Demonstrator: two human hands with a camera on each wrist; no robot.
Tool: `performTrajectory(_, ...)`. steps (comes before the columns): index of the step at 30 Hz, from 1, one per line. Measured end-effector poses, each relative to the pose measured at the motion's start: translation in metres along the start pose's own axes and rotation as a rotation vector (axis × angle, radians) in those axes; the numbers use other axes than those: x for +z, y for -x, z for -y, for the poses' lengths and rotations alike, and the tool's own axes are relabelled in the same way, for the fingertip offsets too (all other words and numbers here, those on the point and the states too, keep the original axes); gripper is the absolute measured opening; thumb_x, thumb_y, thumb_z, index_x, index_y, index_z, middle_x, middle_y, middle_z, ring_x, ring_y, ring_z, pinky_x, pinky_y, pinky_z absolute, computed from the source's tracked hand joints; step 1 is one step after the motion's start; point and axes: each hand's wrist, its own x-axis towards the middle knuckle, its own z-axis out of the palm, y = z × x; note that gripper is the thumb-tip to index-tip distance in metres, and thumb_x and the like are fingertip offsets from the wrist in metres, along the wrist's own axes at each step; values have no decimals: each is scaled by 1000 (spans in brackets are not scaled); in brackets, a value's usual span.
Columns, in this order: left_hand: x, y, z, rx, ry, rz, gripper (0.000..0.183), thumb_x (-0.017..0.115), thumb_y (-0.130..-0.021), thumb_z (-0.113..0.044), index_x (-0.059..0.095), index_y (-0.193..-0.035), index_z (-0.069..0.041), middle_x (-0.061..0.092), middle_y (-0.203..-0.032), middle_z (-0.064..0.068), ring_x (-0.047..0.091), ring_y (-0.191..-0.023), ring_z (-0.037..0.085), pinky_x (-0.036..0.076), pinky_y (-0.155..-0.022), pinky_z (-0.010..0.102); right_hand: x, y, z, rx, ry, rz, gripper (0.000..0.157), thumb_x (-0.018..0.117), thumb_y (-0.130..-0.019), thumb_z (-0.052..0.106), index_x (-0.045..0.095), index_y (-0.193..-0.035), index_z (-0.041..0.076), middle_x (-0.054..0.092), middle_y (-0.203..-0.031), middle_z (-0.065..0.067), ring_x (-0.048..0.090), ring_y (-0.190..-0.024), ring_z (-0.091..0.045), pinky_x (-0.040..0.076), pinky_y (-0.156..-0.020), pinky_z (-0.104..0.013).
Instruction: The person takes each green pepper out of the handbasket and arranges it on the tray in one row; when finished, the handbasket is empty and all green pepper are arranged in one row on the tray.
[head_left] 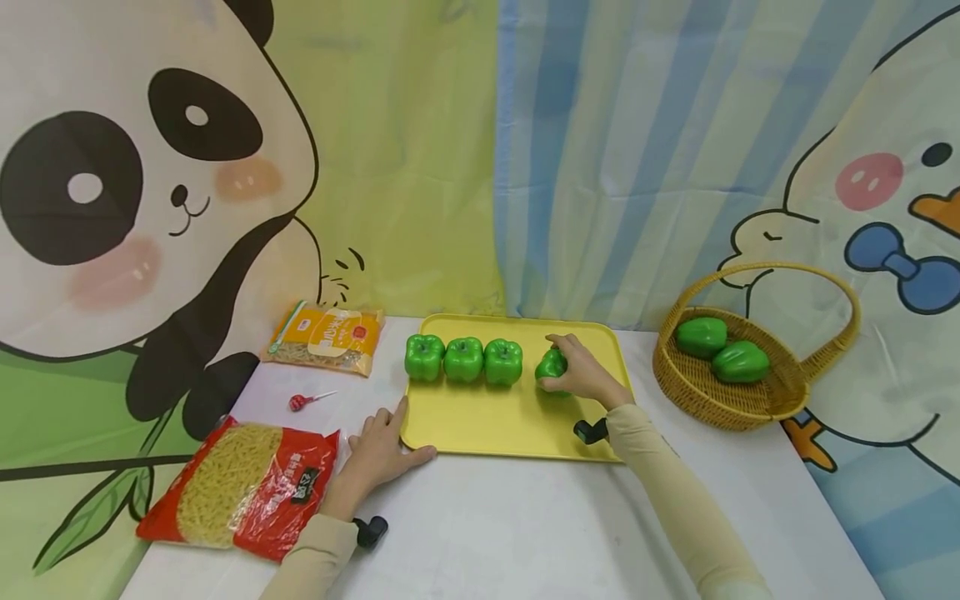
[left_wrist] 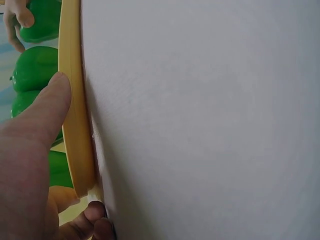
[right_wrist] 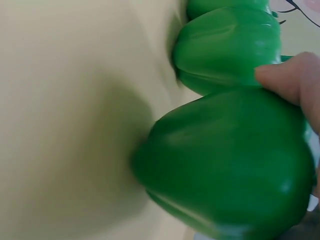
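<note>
Nearest the camera, a beige right sleeve (head_left: 678,492) ends at the right hand (head_left: 585,373), whose thumb and fingers grasp a green pepper (head_left: 551,367) over the yellow tray (head_left: 480,425); whether its narrow end touches down is hard to tell. Three more peppers (head_left: 463,360) sit left of those fingers. That glossy, tapered shape might slip or topple if the pinch loosens, and a leftward swing could knock the row. With thumb and fingers spread loosely, the left hand (head_left: 381,446) touches the tray's near corner; a push there could shift everything. Beside those fingers, a red bag (head_left: 288,492), and beyond them an orange bag (head_left: 330,337), carry printing too small to read.
</note>
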Motion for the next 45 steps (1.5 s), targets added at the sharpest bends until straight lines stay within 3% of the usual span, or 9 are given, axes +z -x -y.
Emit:
performTrajectory(8, 5, -1, 0, -6, -1, 2, 116, 70, -75, -76, 23, -161, -14, 50, -123, 14, 43, -104, 27, 35, -80, 48, 10, 0, -5, -29, -35, -63, 81, 78, -85, 42, 43, -147, 3, 51, -138, -17, 56, -115, -31, 49, -95, -49)
performTrajectory(16, 3, -1, 1, -7, -20, -3, 116, 70, -75, -76, 23, -161, -14, 50, -125, 14, 43, -106, 28, 37, -82, 52, 12, -4, -8, -93, 13, -84, 74, 76, -88, 42, 47, -146, 5, 51, -139, -18, 57, -115, -35, 50, -93, -51)
performTrajectory(28, 0, -2, 0, 6, -25, -10, 117, 68, -75, -76, 22, -161, -11, 50, -124, 15, 44, -105, 28, 39, -83, 56, 15, -17, -12, -186, -36, -71, 71, 75, -89, 39, 49, -147, 7, 55, -136, -15, 60, -113, -32, 52, -90, -47)
performTrajectory(39, 2, -2, 1, 3, -30, -5, 119, 67, -74, -80, 22, -161, -13, 50, -124, 14, 44, -105, 28, 39, -83, 57, 14, -23, -13, -181, -61, -56, 73, 77, -89, 35, 47, -148, 5, 54, -141, -17, 59, -119, -35, 51, -96, -51)
performTrajectory(45, 2, -3, 1, 2, -26, -4, 118, 67, -74, -79, 22, -161, -13, 50, -123, 14, 44, -105, 28, 39, -82, 55, 14, -22, -13, -137, -57, -48, 80, 78, -87, 39, 43, -151, 6, 49, -148, -17, 55, -127, -38, 48, -101, -54)
